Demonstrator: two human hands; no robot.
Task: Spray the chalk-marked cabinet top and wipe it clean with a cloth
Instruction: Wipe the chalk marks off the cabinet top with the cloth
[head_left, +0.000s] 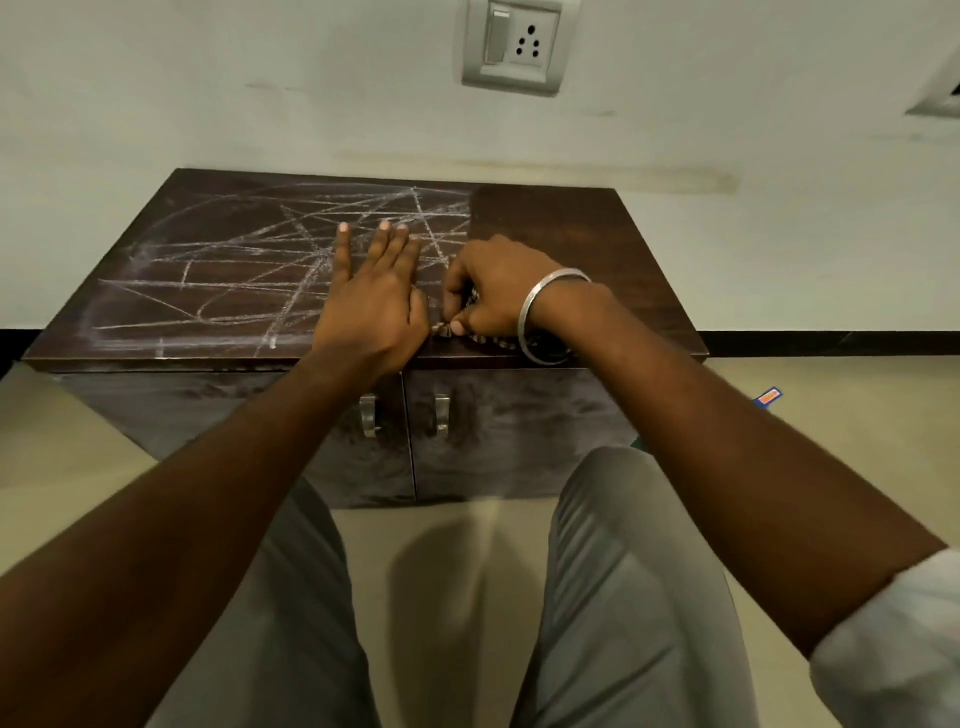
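From my end, the left hand lies flat on the cabinet top, its grip apart and fingers straight, pressing on the crossed chalk marks. The right hand is just beside it near the front edge, its grip clamped round a bunched patterned cloth. Only a little of the cloth shows below the knuckles. I read this as the wiping step. The right part of the top looks bare and dark, while the left and middle carry most of the lines. I see no spray bottle in view, and I cannot tell whether the marked area is wet. To do this well, I would open the cloth out a bit so more of it meets the wood. I would then sweep it leftward in overlapping passes from the clean edge into the chalk. I would lift the flat hand clear first, or it will smear dust and block the stroke. I would also keep pressure even and turn to a fresh face of cloth when it greys.
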